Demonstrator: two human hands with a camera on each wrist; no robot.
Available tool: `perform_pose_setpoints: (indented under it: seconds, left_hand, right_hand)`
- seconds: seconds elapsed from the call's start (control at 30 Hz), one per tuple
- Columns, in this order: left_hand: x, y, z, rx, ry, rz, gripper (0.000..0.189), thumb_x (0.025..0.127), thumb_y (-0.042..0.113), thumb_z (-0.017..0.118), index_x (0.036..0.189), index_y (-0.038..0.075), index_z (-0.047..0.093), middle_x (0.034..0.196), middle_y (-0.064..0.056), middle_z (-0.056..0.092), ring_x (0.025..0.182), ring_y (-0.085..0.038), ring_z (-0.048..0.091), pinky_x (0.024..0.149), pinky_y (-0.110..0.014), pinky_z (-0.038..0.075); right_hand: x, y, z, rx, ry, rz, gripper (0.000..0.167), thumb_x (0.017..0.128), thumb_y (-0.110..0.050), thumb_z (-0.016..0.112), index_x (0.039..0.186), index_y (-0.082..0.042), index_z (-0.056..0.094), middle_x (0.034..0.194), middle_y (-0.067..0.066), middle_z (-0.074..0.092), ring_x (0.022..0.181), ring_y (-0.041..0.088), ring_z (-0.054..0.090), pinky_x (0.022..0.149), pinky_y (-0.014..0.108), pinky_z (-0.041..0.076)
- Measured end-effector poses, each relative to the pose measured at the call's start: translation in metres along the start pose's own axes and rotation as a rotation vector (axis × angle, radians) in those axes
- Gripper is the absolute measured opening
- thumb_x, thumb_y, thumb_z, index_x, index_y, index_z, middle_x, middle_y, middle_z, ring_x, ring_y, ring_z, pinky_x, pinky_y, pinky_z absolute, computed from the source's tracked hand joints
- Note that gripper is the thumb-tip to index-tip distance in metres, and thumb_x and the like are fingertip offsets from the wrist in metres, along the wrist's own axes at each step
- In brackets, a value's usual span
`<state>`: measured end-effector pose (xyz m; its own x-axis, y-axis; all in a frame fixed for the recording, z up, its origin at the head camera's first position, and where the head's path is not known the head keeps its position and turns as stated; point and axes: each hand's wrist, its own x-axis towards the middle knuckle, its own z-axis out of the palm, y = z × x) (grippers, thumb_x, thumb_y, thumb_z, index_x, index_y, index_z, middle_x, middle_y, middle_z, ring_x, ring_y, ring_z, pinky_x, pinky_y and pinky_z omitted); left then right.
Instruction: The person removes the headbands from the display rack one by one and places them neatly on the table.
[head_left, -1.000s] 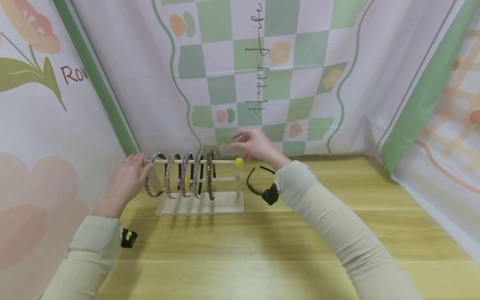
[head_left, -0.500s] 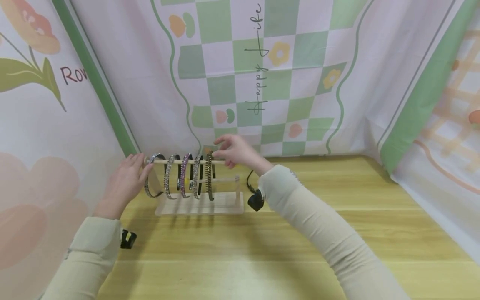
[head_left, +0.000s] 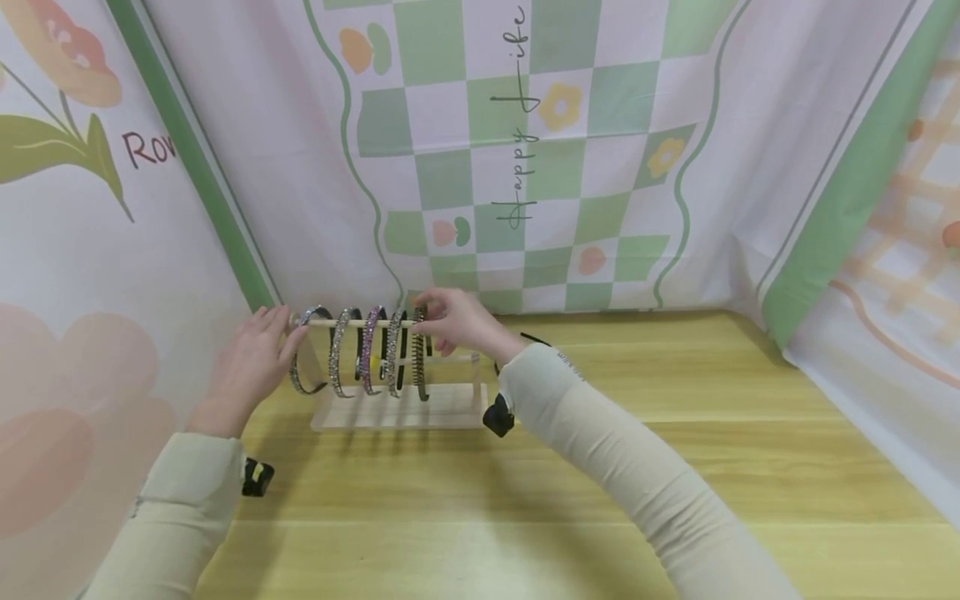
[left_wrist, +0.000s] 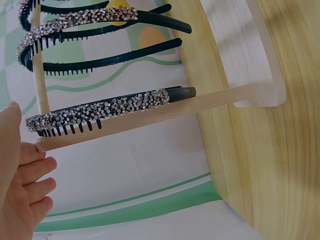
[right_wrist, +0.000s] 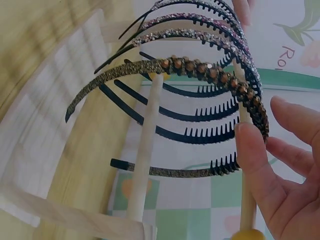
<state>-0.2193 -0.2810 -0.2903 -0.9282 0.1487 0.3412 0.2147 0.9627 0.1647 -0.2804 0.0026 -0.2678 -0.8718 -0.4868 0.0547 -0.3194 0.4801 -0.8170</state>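
A wooden headband stand (head_left: 450, 417) carries several headbands on its upper rod. My left hand (head_left: 251, 358) rests at the rod's left end, fingers fairly straight; in the left wrist view, fingertips of that hand (left_wrist: 22, 185) touch the top of the upright. Beside it hangs a silver rhinestone headband (left_wrist: 105, 110). My right hand (head_left: 461, 321) is at the bronze beaded headband (right_wrist: 205, 70), the rightmost one, thumb and fingers round its top where it crosses the rod. Between the hands hang a purple headband (head_left: 367, 354) and two more silver ones.
Another dark headband (head_left: 536, 339) lies on the wooden table (head_left: 675, 467) to the right, mostly hidden by my right sleeve. A yellow ball (right_wrist: 248, 235) caps the upper rod's right end. A lower rod (right_wrist: 147, 145) runs beneath. Patterned cloth (head_left: 510, 150) hangs behind.
My right hand has moved left and slightly down, from beyond the rod's right end to the bronze headband. My left hand has stayed at the rod's left end.
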Motion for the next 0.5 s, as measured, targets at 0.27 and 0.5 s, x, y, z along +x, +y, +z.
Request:
perform_pose_setpoints:
  seconds: [0.27,0.5]
  left_hand:
    - [0.0,-0.001,0.001,-0.004,0.001,-0.002,0.066,0.1,0.043,0.027,0.136,-0.012,0.029,0.137,-0.034,0.029,0.129,-0.048,0.02,0.108,-0.054,0.014]
    - [0.001,-0.001,0.002,0.017,0.014,0.012,0.06,0.101,0.035,0.033,0.135,-0.013,0.031,0.135,-0.034,0.031,0.127,-0.049,0.024,0.107,-0.054,0.016]
  right_hand:
    - [0.001,-0.001,0.009,0.006,0.009,-0.011,0.048,0.085,-0.016,0.067,0.129,-0.008,0.05,0.111,0.015,0.055,0.062,0.024,0.062,0.056,0.032,0.057]
    - [0.002,0.0,0.012,0.016,0.012,0.005,0.041,0.087,-0.012,0.065,0.125,-0.005,0.054,0.116,0.015,0.055,0.065,0.025,0.064,0.057,0.03,0.057]
